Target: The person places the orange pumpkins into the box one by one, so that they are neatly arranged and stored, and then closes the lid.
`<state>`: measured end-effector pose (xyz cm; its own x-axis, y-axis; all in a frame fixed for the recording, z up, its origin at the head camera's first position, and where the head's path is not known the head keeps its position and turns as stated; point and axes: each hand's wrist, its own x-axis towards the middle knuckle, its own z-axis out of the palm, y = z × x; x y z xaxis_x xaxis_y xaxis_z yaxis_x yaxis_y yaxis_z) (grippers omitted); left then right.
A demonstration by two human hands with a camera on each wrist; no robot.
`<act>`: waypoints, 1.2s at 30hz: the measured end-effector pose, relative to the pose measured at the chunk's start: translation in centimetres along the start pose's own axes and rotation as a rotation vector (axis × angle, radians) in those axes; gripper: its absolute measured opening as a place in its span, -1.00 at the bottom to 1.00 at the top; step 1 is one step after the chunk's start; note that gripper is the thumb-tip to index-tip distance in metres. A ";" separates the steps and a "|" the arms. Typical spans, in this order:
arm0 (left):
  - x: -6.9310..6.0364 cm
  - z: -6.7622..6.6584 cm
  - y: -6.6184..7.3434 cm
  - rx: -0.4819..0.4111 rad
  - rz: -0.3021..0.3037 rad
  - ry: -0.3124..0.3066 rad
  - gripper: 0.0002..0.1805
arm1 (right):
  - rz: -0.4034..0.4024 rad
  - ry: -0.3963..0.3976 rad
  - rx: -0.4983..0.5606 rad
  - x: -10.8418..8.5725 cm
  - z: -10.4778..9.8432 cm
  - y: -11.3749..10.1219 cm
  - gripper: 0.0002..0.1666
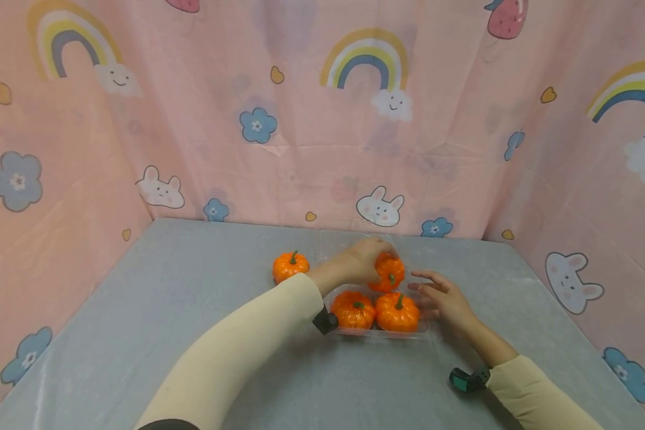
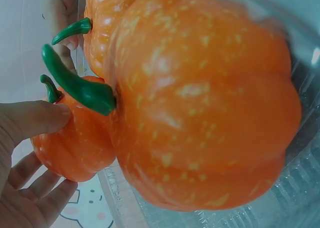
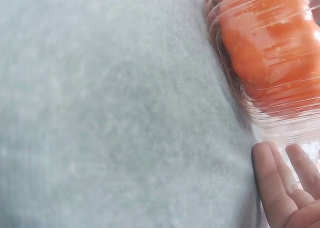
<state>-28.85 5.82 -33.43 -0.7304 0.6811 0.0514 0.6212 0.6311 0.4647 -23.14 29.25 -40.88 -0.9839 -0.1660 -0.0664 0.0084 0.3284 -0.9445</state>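
Observation:
My left hand (image 1: 362, 258) grips a small orange pumpkin (image 1: 389, 273) with a green stem, above the back right of a clear plastic container (image 1: 378, 334). In the left wrist view the thumb lies on top of that pumpkin (image 2: 82, 143) and the fingers pass beneath it. Two more pumpkins, one at the front left (image 1: 349, 310) and one at the front right (image 1: 398, 313), sit in the container. My right hand (image 1: 446, 301) is at the container's right side, fingers extended. In the right wrist view its fingertips (image 3: 263, 153) are close to the ribbed plastic wall; contact is unclear.
Another orange pumpkin (image 1: 289, 269) stands on the grey tabletop (image 1: 220, 286), left of the container. The container's transparent lid (image 1: 335, 239) lies folded back behind it. A pink printed curtain (image 1: 301, 167) surrounds the table at the back and sides.

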 end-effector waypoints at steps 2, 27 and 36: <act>0.0 0.0 0.0 0.002 -0.006 0.000 -0.46 | 0.000 0.000 -0.001 0.0 0.0 0.0 -0.41; -0.2 0.1 -0.4 -0.061 -0.076 -0.025 -0.41 | -0.012 0.007 -0.012 -0.2 0.1 0.0 -0.41; 0.0 0.1 -0.6 -0.052 -0.070 -0.033 -0.41 | -0.009 0.006 -0.008 -0.1 0.0 0.1 -0.41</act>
<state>-29.21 5.50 -33.77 -0.7613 0.6483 -0.0114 0.5526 0.6579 0.5117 -23.05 29.27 -40.95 -0.9850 -0.1631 -0.0564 -0.0015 0.3349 -0.9423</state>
